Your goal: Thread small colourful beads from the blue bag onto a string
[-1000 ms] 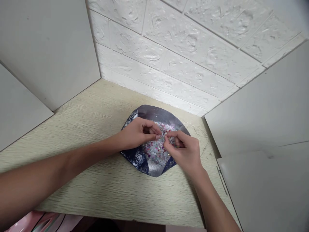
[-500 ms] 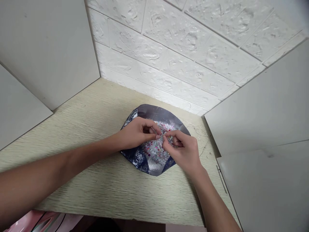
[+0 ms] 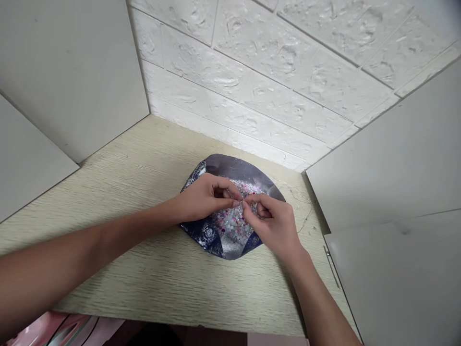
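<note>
A dark blue and silver foil sheet (image 3: 230, 166) with folded-in edges lies on the table. Heaped on it are many small beads (image 3: 230, 222), clear, white, pink and red. Over the heap, my left hand (image 3: 209, 194) comes in from the left with thumb and forefinger pinched. Facing it from the right, my right hand (image 3: 273, 223) also pinches with thumb and forefinger. The fingertips of both hands meet just above the beads. Whatever sits between them is too small to make out.
The pale wood-grain table (image 3: 144, 278) meets a white brick-pattern wall (image 3: 245, 96) at the back. White panels (image 3: 72, 72) stand on the left, and a white cabinet (image 3: 396, 269) with a metal handle borders the right. Thin threads (image 3: 306, 206) lie right of the foil. Something pink (image 3: 39, 331) shows below the front edge.
Both hands keep nearly the same place and pinch; the fingertips have drawn very slightly closer together. The view has shifted a little.
</note>
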`<action>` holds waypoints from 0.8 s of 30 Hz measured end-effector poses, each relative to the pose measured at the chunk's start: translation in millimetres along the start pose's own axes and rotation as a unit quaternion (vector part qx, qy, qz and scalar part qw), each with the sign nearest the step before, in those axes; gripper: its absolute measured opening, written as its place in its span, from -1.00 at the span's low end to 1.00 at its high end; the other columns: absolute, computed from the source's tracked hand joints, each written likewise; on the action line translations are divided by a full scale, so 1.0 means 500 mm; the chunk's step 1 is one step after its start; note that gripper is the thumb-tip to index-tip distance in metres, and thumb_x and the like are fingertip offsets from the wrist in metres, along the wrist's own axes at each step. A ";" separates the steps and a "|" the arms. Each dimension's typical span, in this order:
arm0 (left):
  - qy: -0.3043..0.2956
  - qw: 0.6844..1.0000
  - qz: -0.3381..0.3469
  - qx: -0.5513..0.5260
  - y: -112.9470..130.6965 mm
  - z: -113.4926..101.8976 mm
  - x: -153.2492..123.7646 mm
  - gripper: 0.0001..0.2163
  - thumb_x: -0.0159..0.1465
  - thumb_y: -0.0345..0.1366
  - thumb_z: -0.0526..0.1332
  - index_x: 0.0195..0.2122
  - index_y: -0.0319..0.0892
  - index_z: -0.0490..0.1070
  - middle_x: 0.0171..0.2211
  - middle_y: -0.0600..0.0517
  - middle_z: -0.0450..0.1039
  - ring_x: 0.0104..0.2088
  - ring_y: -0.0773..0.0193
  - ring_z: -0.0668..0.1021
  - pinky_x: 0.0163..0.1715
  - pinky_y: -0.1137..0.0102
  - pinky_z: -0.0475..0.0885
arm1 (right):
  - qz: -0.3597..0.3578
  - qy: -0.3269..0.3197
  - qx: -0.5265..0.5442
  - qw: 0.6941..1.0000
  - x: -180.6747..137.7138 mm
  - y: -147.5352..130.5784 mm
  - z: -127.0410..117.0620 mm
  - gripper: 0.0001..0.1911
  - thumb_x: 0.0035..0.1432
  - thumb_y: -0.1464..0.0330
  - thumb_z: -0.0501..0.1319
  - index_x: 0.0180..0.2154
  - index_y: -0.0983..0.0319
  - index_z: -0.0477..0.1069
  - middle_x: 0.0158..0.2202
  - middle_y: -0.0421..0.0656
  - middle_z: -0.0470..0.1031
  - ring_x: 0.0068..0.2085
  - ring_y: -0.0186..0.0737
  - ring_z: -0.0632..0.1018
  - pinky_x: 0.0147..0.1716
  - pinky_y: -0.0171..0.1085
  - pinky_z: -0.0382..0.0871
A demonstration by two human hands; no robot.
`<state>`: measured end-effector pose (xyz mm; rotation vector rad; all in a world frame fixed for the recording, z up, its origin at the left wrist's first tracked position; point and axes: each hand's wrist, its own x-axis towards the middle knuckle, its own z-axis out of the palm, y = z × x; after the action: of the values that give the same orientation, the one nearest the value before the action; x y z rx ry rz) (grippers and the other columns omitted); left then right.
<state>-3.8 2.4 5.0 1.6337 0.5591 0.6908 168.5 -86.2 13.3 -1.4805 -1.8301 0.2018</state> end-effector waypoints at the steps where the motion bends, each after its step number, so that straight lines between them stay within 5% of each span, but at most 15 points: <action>1: 0.000 1.000 -0.003 0.000 0.001 0.000 0.000 -0.91 0.10 -0.35 0.30 -0.37 -0.23 0.53 -0.48 0.06 0.49 -0.44 0.38 0.48 -0.42 0.48 0.37 | 0.003 -0.002 -0.002 1.000 0.000 0.000 0.000 -0.87 0.15 0.34 0.19 -0.34 0.25 0.48 -0.62 -0.30 0.21 -0.59 -0.42 0.22 -0.58 -0.35 0.10; 11: -0.019 0.999 0.015 0.047 -0.007 0.000 -0.004 -0.74 0.12 -0.31 0.30 -0.14 -0.17 0.47 -0.51 0.13 0.39 -0.46 0.38 0.45 -0.41 0.48 0.38 | 0.017 -0.123 -0.011 0.992 0.001 -0.007 -0.013 -0.74 0.28 0.29 0.06 -0.34 0.21 0.48 -0.60 -0.27 0.27 -0.56 -0.39 0.24 -0.56 -0.34 0.08; 16: 0.010 0.992 0.030 0.125 0.002 0.000 -0.006 -0.88 0.23 -0.27 0.19 -0.36 -0.20 0.43 -0.46 0.08 0.42 -0.40 0.35 0.45 -0.40 0.47 0.33 | 0.016 -0.067 -0.008 0.998 0.002 -0.001 -0.007 -0.84 0.23 0.29 0.14 -0.28 0.21 0.44 -0.60 -0.30 0.19 -0.55 -0.39 0.26 -0.53 -0.35 0.14; 21: -0.005 0.997 0.045 -0.062 0.013 -0.004 -0.006 -0.89 0.33 -0.26 0.06 -0.32 -0.15 0.16 -0.42 0.08 0.45 -0.49 0.38 0.47 -0.48 0.45 0.35 | 0.038 -0.043 0.002 0.998 0.002 0.001 -0.008 -0.89 0.21 0.33 0.13 -0.29 0.22 0.40 -0.43 -0.20 0.42 -0.40 -0.31 0.41 -0.43 -0.34 0.28; 24: 0.036 0.987 0.087 -0.128 0.018 -0.004 -0.007 -0.86 0.34 -0.26 0.05 -0.33 -0.14 0.10 -0.20 -0.05 0.52 -0.28 0.26 0.58 -0.33 0.37 0.44 | 0.044 -0.044 -0.013 0.998 0.004 0.004 -0.011 -0.88 0.21 0.33 0.12 -0.28 0.22 0.39 -0.32 -0.15 0.47 -0.34 -0.27 0.45 -0.44 -0.33 0.29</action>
<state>-7.6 -0.2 13.4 1.4317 0.3654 0.9150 173.1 -85.8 16.9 -1.5945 -1.8439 0.2906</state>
